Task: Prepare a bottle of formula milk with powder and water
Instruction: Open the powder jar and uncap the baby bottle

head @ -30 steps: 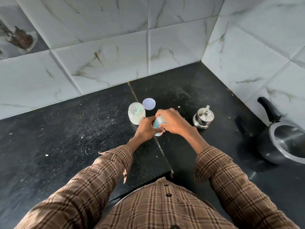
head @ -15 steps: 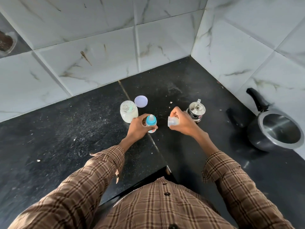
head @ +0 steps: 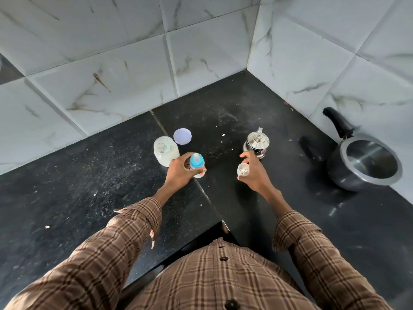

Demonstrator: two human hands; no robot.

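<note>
Head view, looking straight down on the black stone countertop (head: 89, 175), and it fills most of the picture, running back to the marble-tiled wall (head: 111, 70), which turns a corner at the back right. Taking the baby bottle as our marker: left of it lies a broad bare stretch of counter, and there's open stone behind it up to the wall too. The counter's front edge sits just below the bottle, cutting in close to the person's plaid shirt (head: 223, 276).

Far off to the right of the bottle, pressed near the side wall, sits the dark pot (head: 366, 162) with its black handle angled up against the tiles. Nearer, on the right of the bottle with a clear gap of counter between, stands the small steel kettle (head: 257, 143), lid on. Just behind and left of the bottle is the open powder jar (head: 166, 151), upright, and its round lilac lid (head: 182, 136) lies flat beside it, closer to the wall.

Now the baby bottle (head: 197, 164) itself, blue collar and teat on, standing on the counter near a seam in the stone. The left hand (head: 178, 173) is wrapped round its side, fingers curled on it. The right hand (head: 252, 173) is away to the right, just in front of the kettle, closed around the clear bottle cap (head: 243, 170), held above the counter with its open side facing the camera.
</note>
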